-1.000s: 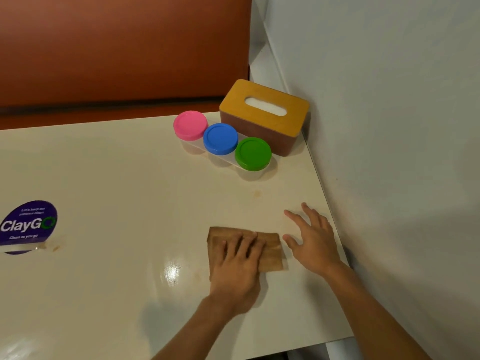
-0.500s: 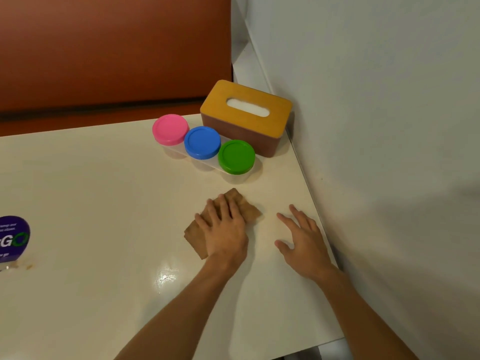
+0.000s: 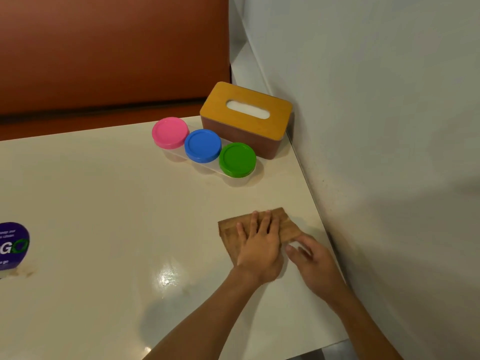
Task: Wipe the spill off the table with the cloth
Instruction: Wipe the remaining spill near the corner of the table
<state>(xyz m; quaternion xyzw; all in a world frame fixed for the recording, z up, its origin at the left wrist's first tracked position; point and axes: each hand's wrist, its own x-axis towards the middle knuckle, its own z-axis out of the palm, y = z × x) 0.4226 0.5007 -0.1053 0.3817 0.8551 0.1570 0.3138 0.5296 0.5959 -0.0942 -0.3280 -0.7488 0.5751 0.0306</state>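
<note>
A folded brown cloth (image 3: 287,224) lies flat on the cream table (image 3: 104,203), near its right edge. My left hand (image 3: 259,245) presses down on the cloth with straight fingers spread over it. My right hand (image 3: 313,258) rests on the table just right of the cloth, and its fingertips touch the cloth's near right corner. I can make out no spill on the table around the cloth; a glossy light patch (image 3: 166,276) shines to the left of my left forearm.
Three clear jars with pink (image 3: 170,132), blue (image 3: 202,145) and green (image 3: 237,159) lids stand in a row at the back. A brown tissue box with a yellow lid (image 3: 246,118) sits behind them against the grey wall (image 3: 376,152). A purple sticker (image 3: 11,245) marks the table's left side.
My left hand slid the cloth back toward me and to the right, away from the jars. My right hand moved in and now touches the cloth's corner.
</note>
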